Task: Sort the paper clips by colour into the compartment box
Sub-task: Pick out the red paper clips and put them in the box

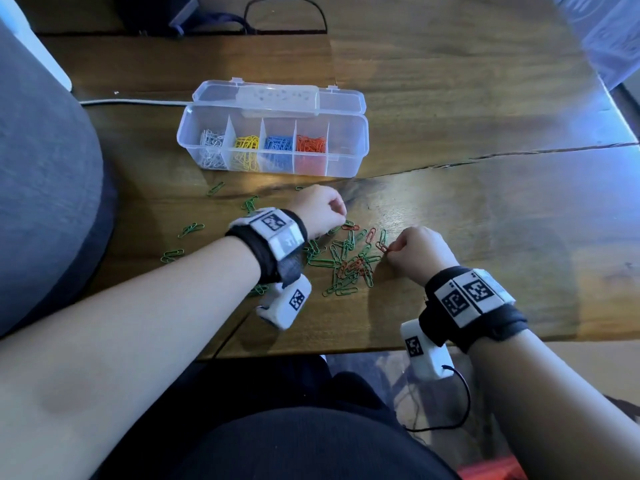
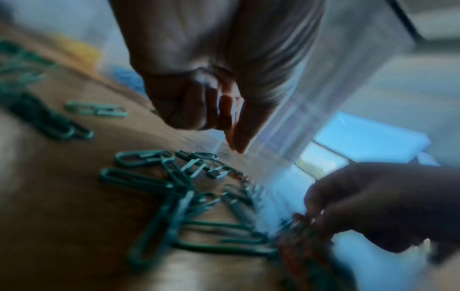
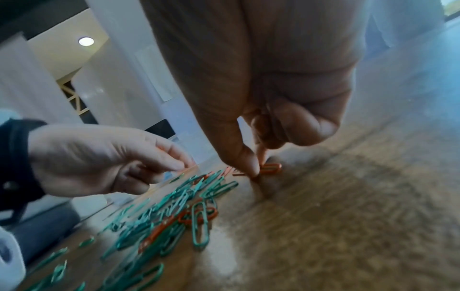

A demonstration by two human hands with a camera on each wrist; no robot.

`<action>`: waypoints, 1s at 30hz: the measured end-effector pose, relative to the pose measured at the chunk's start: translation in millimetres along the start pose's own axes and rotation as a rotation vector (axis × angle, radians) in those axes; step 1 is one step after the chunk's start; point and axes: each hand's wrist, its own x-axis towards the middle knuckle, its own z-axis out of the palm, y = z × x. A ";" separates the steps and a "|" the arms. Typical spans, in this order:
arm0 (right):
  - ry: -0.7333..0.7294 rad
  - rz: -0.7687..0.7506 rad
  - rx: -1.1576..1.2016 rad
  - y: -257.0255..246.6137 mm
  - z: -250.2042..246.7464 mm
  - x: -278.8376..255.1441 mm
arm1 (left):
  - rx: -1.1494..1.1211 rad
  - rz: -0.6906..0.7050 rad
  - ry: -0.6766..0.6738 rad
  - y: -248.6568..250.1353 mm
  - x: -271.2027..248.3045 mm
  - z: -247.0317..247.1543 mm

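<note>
A clear compartment box stands open at the back of the table, with white, yellow, blue and red clips in separate compartments and its right end compartment empty. In front of it lies a mixed pile of green and red paper clips. My right hand pinches a red clip against the table at the pile's right edge. My left hand hovers with curled fingers over the pile's far side. A sliver of red shows at its thumb and forefinger.
Loose green clips lie scattered left of the pile. A white cable runs behind the box. A grey cushion borders the table's left side. A crack crosses the wooden top, and the table's front edge is near my wrists.
</note>
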 end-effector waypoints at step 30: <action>-0.286 0.244 1.907 17.1 -17.2 21.1 | -0.058 0.038 -0.138 -4.9 6.9 -5.2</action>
